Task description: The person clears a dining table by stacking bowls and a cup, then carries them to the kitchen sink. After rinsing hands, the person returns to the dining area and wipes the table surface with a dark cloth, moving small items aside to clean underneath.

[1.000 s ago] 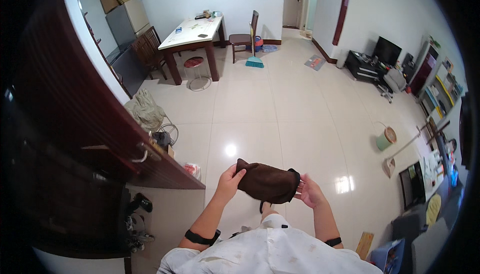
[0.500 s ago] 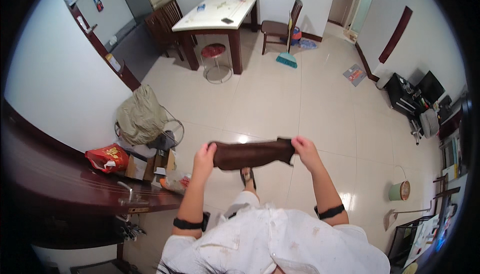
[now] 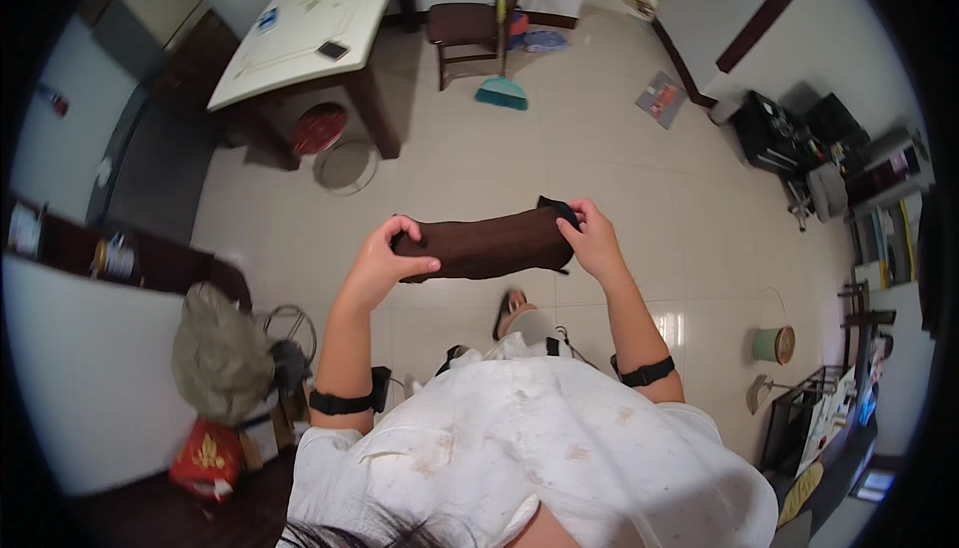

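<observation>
at the middle of the view, holding a dark brown cloth (image 3: 484, 247) drawn out lengthwise above the pale tiled floor (image 3: 470, 158). grasping its nine o'clock end in the grip of the left hand (image 3: 375, 263), thumb laid across the near face. pinching its three o'clock end, near the black edging, in the grip of the right hand (image 3: 596, 245). at six o'clock from the cloth, showing a sandalled foot (image 3: 510, 305). toward eleven o'clock, bearing a black phone (image 3: 333, 50) on a white-topped desk (image 3: 275, 53); toward ten, tucked by that desk, matching a red seat to a round stool (image 3: 321, 128). at twelve, leaning a teal broom (image 3: 501, 94) against a dark chair (image 3: 465, 25). out between three and four, passing to a green bucket (image 3: 774, 345); toward eight, to a red bag (image 3: 207, 459).
</observation>
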`<state>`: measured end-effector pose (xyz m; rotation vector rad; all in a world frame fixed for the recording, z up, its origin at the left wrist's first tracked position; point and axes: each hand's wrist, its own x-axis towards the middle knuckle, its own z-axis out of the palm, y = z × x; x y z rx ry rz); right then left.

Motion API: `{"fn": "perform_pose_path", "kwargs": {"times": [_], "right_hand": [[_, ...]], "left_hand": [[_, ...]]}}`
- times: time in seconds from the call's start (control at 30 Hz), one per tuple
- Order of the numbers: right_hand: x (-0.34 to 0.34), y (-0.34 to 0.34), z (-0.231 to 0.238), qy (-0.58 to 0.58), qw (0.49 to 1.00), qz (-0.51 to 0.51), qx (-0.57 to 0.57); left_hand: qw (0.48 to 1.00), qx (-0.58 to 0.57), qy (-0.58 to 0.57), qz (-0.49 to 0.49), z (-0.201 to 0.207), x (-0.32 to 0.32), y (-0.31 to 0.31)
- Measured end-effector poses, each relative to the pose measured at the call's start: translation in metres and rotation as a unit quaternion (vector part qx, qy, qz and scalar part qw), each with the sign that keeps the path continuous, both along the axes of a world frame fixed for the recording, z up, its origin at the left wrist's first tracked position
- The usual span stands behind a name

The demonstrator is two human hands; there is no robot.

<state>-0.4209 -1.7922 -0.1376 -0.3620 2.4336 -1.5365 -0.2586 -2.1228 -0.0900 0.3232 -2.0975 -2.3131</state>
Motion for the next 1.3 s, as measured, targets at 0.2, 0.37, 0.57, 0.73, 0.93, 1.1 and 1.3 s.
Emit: {"fn": "perform_pose_path", "kwargs": {"times": [0.2,0.37,0.57,0.73,0.93,1.1,1.3], "right_hand": [[-0.162,-0.045,-0.077,0.073,0.989,-0.064,0.112],[-0.277,-0.129,-0.059,0.017,0.999,-0.021,-0.044],[-0.384,-0.221,-0.011,-0.174,0.938,0.270,-0.130],[-0.483,-0.328,-0.042,0.040,0.939,0.315,0.131],[-0.556,-0.425,-0.051,0.223,0.928,0.274,0.116],[-0.659,-0.575,-0.044,0.175,0.914,0.291,0.222],[-0.676,-0.682,-0.071,0.141,0.885,0.377,0.234]], "left_hand": [[0.991,-0.121,-0.065,-0.011,-0.028,-0.110,-0.059],[0.947,-0.290,-0.134,0.034,-0.029,-0.179,-0.099],[0.931,-0.272,-0.101,0.221,-0.075,-0.251,-0.171],[0.878,-0.365,-0.103,0.291,-0.114,-0.339,-0.253],[0.888,-0.269,-0.134,0.347,-0.130,-0.420,-0.320],[0.873,-0.280,-0.129,0.377,-0.155,-0.500,-0.413],[0.881,0.031,-0.154,0.446,-0.168,-0.573,-0.426]]}}
